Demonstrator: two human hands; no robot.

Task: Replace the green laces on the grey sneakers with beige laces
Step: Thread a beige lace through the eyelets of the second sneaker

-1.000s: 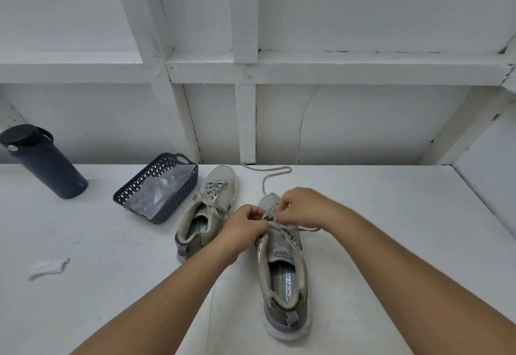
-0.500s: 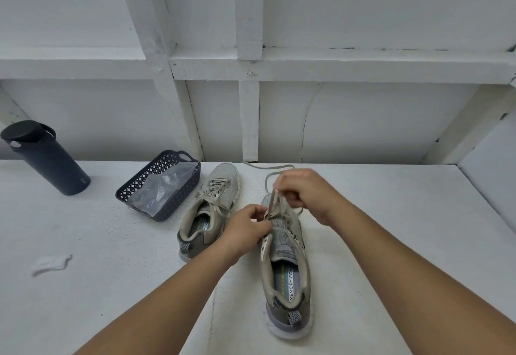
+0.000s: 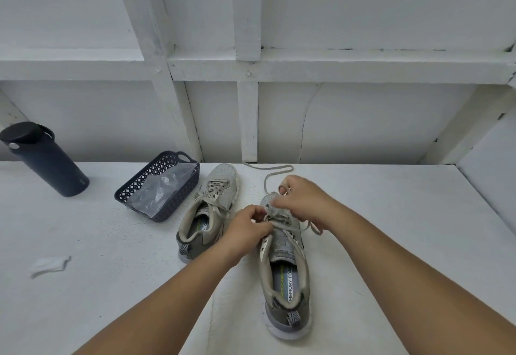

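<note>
Head view, near sneaker: lies in front of the person toward the bench's front edge, heel nearest them, toe toward the back wall; its long axis runs front to back.
Beige lace: threaded through the lower eyelets, its free length looping past the toe toward the back edge.
Left hand: fingers curled, pinching the lace at the shoe's left eyelet row.
Right hand: fingers curled round the lace just above the toe end of the lacing.
Key relation: both hands sit over the forefoot; the open eyelets lie heelward, toward the person.
Far sneaker: just left, already laced.
Likely step: crossing the lace to the next eyelet pair.
</note>
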